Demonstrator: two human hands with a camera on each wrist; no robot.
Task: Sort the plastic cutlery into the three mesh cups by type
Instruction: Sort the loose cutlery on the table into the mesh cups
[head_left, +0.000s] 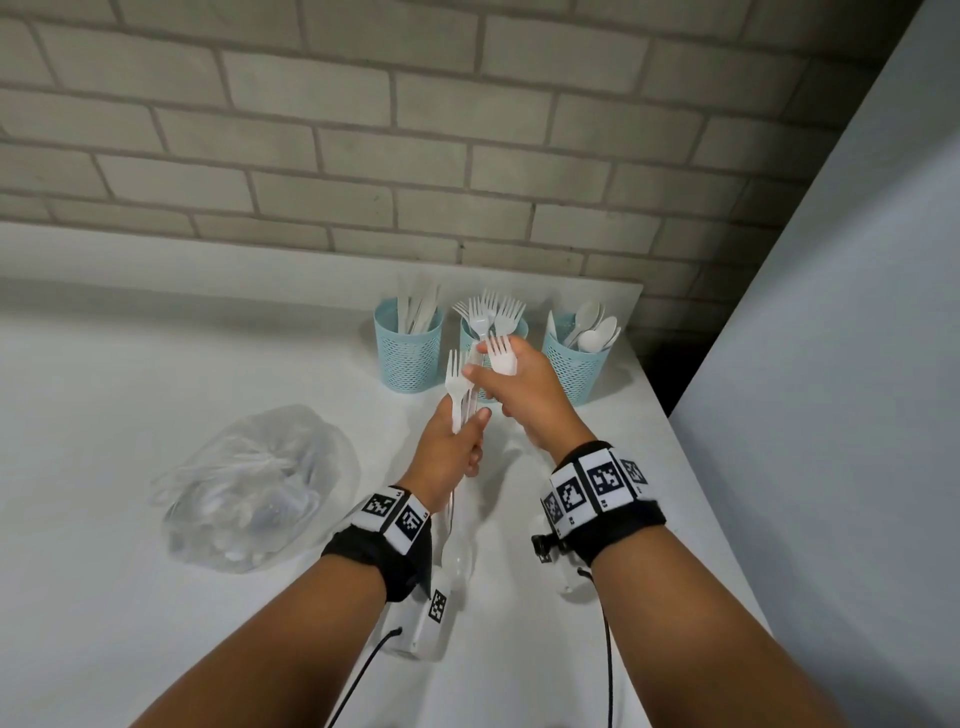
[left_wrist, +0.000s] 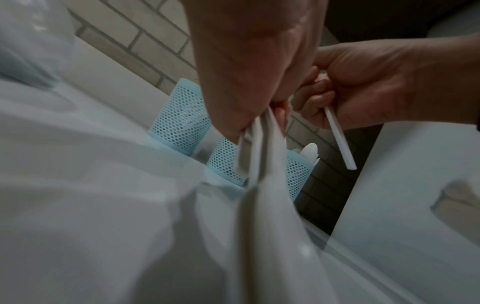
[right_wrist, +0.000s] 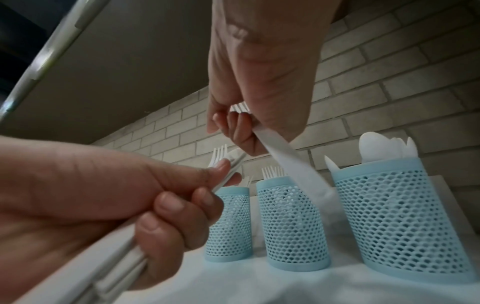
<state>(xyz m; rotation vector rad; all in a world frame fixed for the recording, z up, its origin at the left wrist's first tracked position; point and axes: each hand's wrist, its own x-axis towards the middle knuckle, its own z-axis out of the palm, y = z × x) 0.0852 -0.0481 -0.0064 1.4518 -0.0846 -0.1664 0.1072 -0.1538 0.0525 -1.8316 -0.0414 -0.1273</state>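
A light, stiff white plastic fork (head_left: 501, 355) is pinched mid-handle by the right hand (head_left: 524, 397); remaining forks (head_left: 457, 389) are gripped by the left hand (head_left: 452, 452).

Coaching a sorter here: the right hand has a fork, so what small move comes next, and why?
Probably lower the fork pinched by the right hand handle-first into the middle cup just beyond it: that cup already holds forks, while the left hand grips more cutlery.
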